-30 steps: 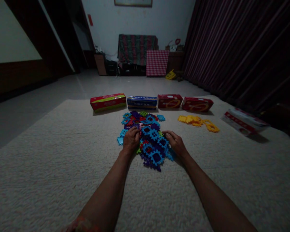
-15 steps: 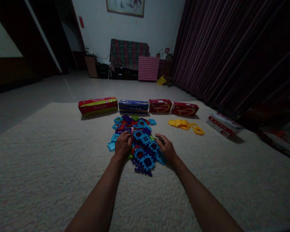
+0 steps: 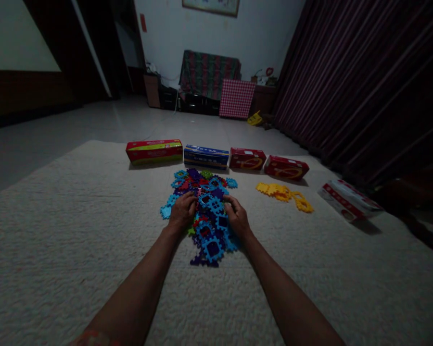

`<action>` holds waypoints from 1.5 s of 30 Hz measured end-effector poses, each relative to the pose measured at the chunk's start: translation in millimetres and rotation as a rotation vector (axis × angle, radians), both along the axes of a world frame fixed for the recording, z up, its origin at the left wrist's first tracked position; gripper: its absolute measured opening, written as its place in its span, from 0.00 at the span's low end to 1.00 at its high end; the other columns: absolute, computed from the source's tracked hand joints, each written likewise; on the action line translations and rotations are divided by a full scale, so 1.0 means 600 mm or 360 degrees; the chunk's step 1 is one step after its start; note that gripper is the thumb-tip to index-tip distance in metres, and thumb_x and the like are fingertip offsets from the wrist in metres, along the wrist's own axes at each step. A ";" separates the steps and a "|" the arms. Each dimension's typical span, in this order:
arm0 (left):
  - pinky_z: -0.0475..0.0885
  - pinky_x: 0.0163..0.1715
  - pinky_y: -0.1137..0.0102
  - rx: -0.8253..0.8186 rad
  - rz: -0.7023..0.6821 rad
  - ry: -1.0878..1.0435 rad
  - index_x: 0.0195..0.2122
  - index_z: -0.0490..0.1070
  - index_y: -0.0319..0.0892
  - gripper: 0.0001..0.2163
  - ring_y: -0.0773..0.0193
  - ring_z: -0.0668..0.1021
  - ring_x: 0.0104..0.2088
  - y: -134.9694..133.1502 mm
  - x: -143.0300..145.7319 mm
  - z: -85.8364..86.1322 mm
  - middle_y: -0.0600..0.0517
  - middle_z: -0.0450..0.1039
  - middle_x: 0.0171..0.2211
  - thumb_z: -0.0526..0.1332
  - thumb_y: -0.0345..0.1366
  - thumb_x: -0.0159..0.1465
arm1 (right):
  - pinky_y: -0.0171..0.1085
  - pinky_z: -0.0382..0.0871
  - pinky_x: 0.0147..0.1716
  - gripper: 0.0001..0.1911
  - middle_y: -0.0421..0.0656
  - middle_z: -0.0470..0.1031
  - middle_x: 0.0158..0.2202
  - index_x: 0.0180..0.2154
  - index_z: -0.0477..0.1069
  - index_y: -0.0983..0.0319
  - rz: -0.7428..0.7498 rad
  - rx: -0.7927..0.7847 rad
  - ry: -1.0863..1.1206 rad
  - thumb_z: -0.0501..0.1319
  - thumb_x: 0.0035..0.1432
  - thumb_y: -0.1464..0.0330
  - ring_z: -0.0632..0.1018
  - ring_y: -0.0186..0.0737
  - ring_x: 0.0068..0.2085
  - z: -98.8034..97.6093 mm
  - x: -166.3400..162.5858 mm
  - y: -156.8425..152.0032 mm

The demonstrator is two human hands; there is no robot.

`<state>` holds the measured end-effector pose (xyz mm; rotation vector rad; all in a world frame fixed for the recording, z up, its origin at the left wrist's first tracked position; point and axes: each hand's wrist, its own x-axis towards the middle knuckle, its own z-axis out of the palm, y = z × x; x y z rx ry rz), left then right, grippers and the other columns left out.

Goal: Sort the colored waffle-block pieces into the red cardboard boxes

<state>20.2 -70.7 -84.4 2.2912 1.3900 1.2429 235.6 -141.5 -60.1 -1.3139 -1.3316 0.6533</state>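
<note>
A heap of interlocking plastic building pieces (image 3: 214,248), mostly light blue and dark purple with some red and green, lies on the pale quilted mat. My left hand (image 3: 182,210) is over the heap's left side, fingers curled together. A small pinkish bit shows by its fingertips, but what the fingers hold is too dark to make out. At the right side, my right hand (image 3: 237,216) touches the heap with bent fingers, a gap showing between thumb and forefinger. Off to the right lies a separate group of yellow pieces (image 3: 279,192).
Behind the heap stand a red-and-green box (image 3: 154,153), a blue box (image 3: 206,157) and two red boxes (image 3: 247,159). A white-and-red box (image 3: 350,201) sits farther right on the mat (image 3: 75,230). Dark curtains (image 3: 332,72) hang at the right.
My right hand has moved left onto the heap, and its fingers are more bent. My left hand stays at the left side. The whole view has turned slightly.
</note>
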 end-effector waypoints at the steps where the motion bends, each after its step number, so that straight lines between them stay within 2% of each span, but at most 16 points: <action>1: 0.75 0.54 0.59 0.0000 -0.0008 0.0002 0.40 0.81 0.44 0.11 0.55 0.81 0.50 -0.001 -0.001 0.001 0.47 0.80 0.49 0.57 0.31 0.64 | 0.49 0.67 0.58 0.22 0.48 0.78 0.53 0.51 0.74 0.60 -0.0023 0.0008 0.0063 0.58 0.60 0.56 0.76 0.49 0.55 -0.001 0.002 -0.001; 7: 0.75 0.53 0.61 0.0006 -0.0043 -0.0001 0.38 0.81 0.43 0.10 0.57 0.81 0.49 -0.008 -0.005 0.010 0.47 0.80 0.47 0.58 0.30 0.65 | 0.47 0.70 0.54 0.22 0.48 0.79 0.51 0.47 0.75 0.60 -0.0195 -0.0041 0.0373 0.59 0.58 0.54 0.76 0.49 0.53 -0.007 0.013 -0.021; 18: 0.77 0.49 0.63 0.0068 -0.0061 0.0033 0.36 0.81 0.42 0.11 0.58 0.81 0.45 -0.008 -0.002 0.008 0.47 0.81 0.43 0.57 0.29 0.64 | 0.44 0.73 0.44 0.22 0.46 0.80 0.46 0.46 0.77 0.60 -0.0096 -0.0036 0.0244 0.60 0.57 0.53 0.78 0.47 0.45 -0.010 0.014 -0.030; 24: 0.76 0.52 0.60 0.0093 -0.0006 0.0073 0.39 0.81 0.42 0.12 0.55 0.81 0.49 -0.011 -0.004 0.001 0.44 0.80 0.48 0.56 0.31 0.65 | 0.45 0.72 0.49 0.20 0.46 0.80 0.47 0.46 0.76 0.60 -0.0054 -0.0001 0.0245 0.60 0.59 0.54 0.78 0.47 0.47 -0.011 0.015 -0.035; 29: 0.75 0.54 0.60 0.0050 0.0009 0.0090 0.40 0.81 0.44 0.12 0.56 0.80 0.51 -0.016 -0.010 -0.002 0.46 0.80 0.49 0.56 0.32 0.64 | 0.45 0.71 0.51 0.19 0.47 0.80 0.44 0.44 0.76 0.61 -0.0062 0.0056 0.0177 0.59 0.59 0.56 0.78 0.47 0.47 -0.008 0.011 -0.035; 35: 0.75 0.54 0.59 0.0013 0.0025 0.0070 0.39 0.80 0.43 0.13 0.55 0.80 0.50 -0.021 -0.012 0.015 0.45 0.80 0.48 0.55 0.34 0.65 | 0.45 0.72 0.51 0.21 0.47 0.80 0.47 0.47 0.75 0.60 -0.0045 0.0037 0.0176 0.59 0.58 0.54 0.78 0.47 0.48 -0.003 0.013 -0.041; 38: 0.74 0.55 0.59 0.0051 -0.0064 0.0086 0.43 0.80 0.44 0.13 0.55 0.79 0.51 -0.028 0.000 0.034 0.45 0.79 0.49 0.54 0.35 0.67 | 0.46 0.73 0.51 0.22 0.48 0.78 0.50 0.49 0.74 0.59 0.0002 0.0038 0.0054 0.60 0.57 0.55 0.78 0.47 0.49 -0.008 0.021 -0.055; 40: 0.72 0.58 0.57 0.0098 -0.0190 0.0141 0.46 0.79 0.44 0.13 0.54 0.77 0.54 -0.036 0.012 0.043 0.45 0.77 0.53 0.55 0.36 0.67 | 0.47 0.72 0.53 0.22 0.49 0.77 0.52 0.50 0.73 0.59 0.0015 0.0084 -0.0098 0.61 0.56 0.56 0.78 0.47 0.50 -0.013 0.024 -0.064; 43: 0.69 0.61 0.53 0.0141 -0.0425 0.0303 0.50 0.78 0.44 0.14 0.51 0.74 0.59 -0.047 0.031 0.046 0.43 0.74 0.57 0.58 0.39 0.67 | 0.49 0.69 0.57 0.21 0.51 0.75 0.53 0.51 0.73 0.60 -0.0012 0.0186 -0.0348 0.61 0.57 0.59 0.76 0.49 0.54 -0.021 0.022 -0.071; 45: 0.68 0.61 0.52 0.0148 -0.0507 0.0383 0.52 0.77 0.44 0.15 0.50 0.73 0.60 -0.049 0.037 0.042 0.42 0.73 0.58 0.59 0.40 0.66 | 0.50 0.67 0.59 0.22 0.53 0.75 0.53 0.52 0.72 0.61 -0.0016 0.0212 -0.0490 0.61 0.57 0.61 0.75 0.50 0.56 -0.024 0.018 -0.073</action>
